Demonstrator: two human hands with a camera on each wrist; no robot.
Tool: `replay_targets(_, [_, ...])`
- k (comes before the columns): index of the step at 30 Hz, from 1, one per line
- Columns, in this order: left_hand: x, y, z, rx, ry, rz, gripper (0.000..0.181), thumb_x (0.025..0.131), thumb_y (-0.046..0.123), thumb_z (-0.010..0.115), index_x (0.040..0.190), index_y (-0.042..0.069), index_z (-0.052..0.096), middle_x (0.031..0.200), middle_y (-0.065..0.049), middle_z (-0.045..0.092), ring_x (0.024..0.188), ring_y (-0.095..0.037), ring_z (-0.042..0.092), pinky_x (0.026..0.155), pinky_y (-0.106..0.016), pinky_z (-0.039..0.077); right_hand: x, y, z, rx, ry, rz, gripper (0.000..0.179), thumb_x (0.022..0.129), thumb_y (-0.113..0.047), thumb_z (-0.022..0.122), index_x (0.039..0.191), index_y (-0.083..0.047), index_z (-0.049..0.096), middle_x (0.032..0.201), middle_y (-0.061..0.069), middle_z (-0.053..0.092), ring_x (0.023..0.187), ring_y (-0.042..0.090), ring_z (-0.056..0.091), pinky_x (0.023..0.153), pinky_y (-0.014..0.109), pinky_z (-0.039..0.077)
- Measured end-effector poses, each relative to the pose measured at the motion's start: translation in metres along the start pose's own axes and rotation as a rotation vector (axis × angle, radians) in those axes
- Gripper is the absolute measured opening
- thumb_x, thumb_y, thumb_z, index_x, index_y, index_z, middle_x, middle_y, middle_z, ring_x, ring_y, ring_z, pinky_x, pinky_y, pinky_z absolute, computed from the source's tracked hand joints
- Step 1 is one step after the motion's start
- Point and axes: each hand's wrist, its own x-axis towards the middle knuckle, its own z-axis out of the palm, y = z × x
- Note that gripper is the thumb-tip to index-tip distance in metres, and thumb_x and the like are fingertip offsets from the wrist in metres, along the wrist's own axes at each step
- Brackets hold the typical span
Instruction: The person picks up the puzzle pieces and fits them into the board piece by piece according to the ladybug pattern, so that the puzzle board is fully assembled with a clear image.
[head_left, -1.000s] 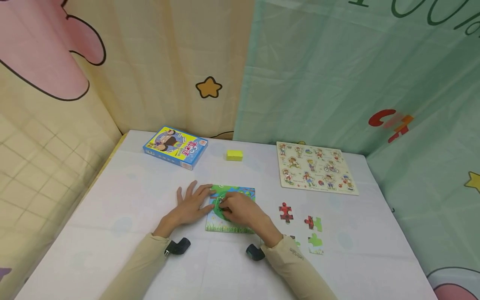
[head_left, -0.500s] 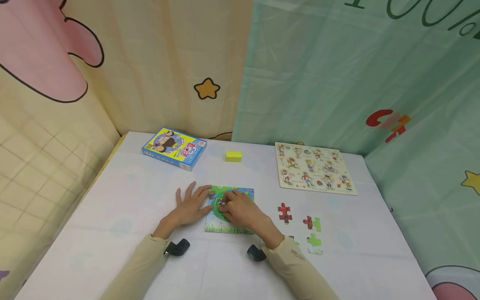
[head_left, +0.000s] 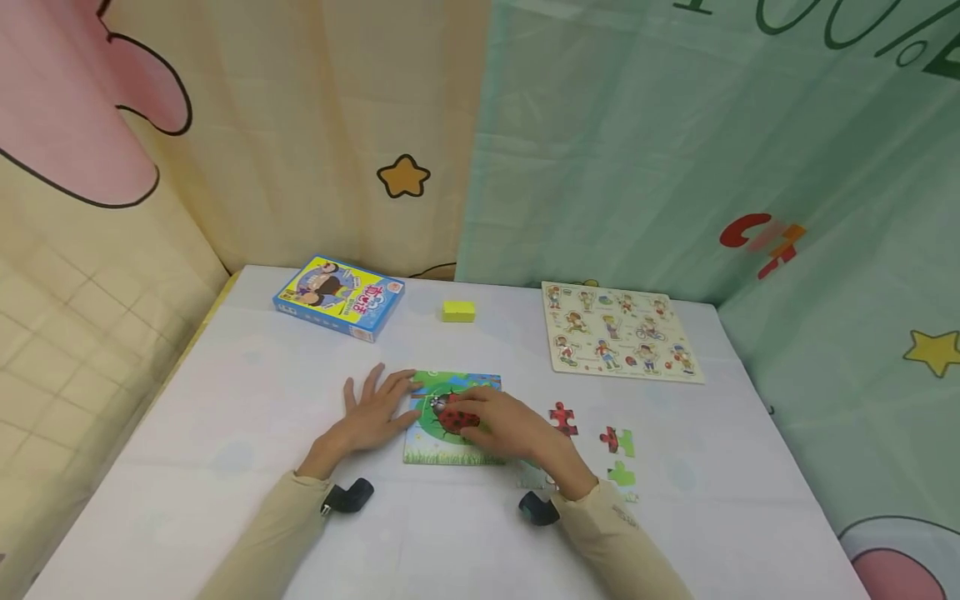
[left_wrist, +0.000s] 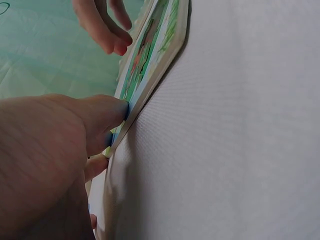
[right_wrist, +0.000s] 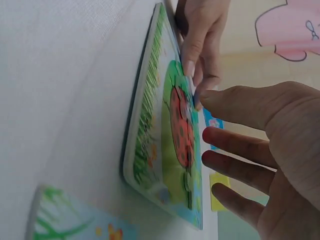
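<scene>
A ladybug jigsaw board (head_left: 450, 457) lies flat at mid-table. My left hand (head_left: 369, 419) has its fingers spread along the board's left edge. In the left wrist view, its thumb (left_wrist: 112, 110) touches the board's edge. Over the right part of the board hovers my right hand (head_left: 517, 427), with extended fingers (right_wrist: 240, 145) and nothing between them. The red spotted ladybug picture (right_wrist: 181, 130) shows beside those fingers in the right wrist view; some pieces there look slightly raised. My right hand hides part of the board's right side.
Right of the board lie loose puzzle pieces: a red one (head_left: 562, 418), a red-and-green one (head_left: 617, 442) and a green one (head_left: 621, 473). Farther back are a blue-and-yellow box (head_left: 339, 297), a yellow block (head_left: 458, 312) and a wooden figure board (head_left: 622, 333).
My right hand has released the piece with the ladybug's head and drawn back to the right, its fingers straightening and uncovering the ladybug. The left hand stays at the board's edge.
</scene>
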Motion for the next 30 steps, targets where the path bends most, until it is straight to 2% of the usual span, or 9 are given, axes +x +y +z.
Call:
replay_targets(6, [0.001,-0.001,0.002,0.006,-0.007,-0.010,0.047,0.100,0.031,0.059,0.143,0.013,0.050,0.161,-0.011,0.032,0.150,-0.052,0.001,0.106,-0.080,-0.010,-0.028,0.025,-0.014,0.072,0.036,0.061,0.040,0.096,-0.024,0.067,0.135,-0.014,0.063,0.137,0.006,0.060,0.130,0.027,0.054,0.107,0.045,0.047])
replay_targets(11, [0.002,0.000,0.002,0.010,-0.013,-0.024,0.049,0.100,0.033,0.059,0.144,0.014,0.048,0.161,-0.010,0.031,0.150,-0.051,0.000,0.108,-0.078,-0.010,-0.053,0.043,-0.024,0.073,0.071,0.123,0.041,0.095,-0.022,0.070,0.134,-0.011,0.064,0.137,0.008,0.060,0.129,0.028,0.054,0.105,0.047,0.048])
replay_targets(17, [0.001,-0.002,0.002,0.013,-0.011,-0.030,0.049,0.100,0.032,0.059,0.144,0.014,0.048,0.161,-0.010,0.031,0.150,-0.050,0.000,0.107,-0.078,-0.010,-0.078,0.061,-0.024,0.094,0.112,0.198,0.045,0.091,-0.025,0.075,0.132,-0.012,0.065,0.137,0.009,0.060,0.124,0.029,0.056,0.100,0.047,0.051])
replay_targets(21, [0.001,-0.001,0.002,0.005,-0.007,-0.022,0.048,0.100,0.030,0.060,0.143,0.013,0.049,0.160,-0.012,0.032,0.150,-0.052,0.001,0.106,-0.080,-0.010,-0.088,0.072,-0.020,0.111,0.134,0.251,0.049,0.087,-0.028,0.079,0.131,-0.011,0.066,0.138,0.010,0.059,0.129,0.032,0.054,0.106,0.051,0.046])
replay_targets(26, [0.001,0.001,0.001,-0.003,-0.018,-0.020,0.047,0.100,0.030,0.059,0.143,0.013,0.049,0.161,-0.012,0.031,0.150,-0.052,0.000,0.106,-0.080,-0.010,-0.095,0.082,-0.016,0.097,0.094,0.294,0.053,0.086,-0.029,0.080,0.133,-0.012,0.064,0.143,0.012,0.057,0.132,0.034,0.051,0.110,0.052,0.043])
replay_targets(30, [0.001,0.001,0.000,0.000,-0.019,-0.024,0.047,0.100,0.030,0.058,0.143,0.013,0.049,0.161,-0.012,0.031,0.150,-0.052,0.000,0.106,-0.080,-0.010,-0.098,0.087,-0.019,0.137,0.066,0.282,0.057,0.084,-0.027,0.082,0.135,-0.011,0.062,0.145,0.013,0.055,0.135,0.037,0.049,0.111,0.057,0.040])
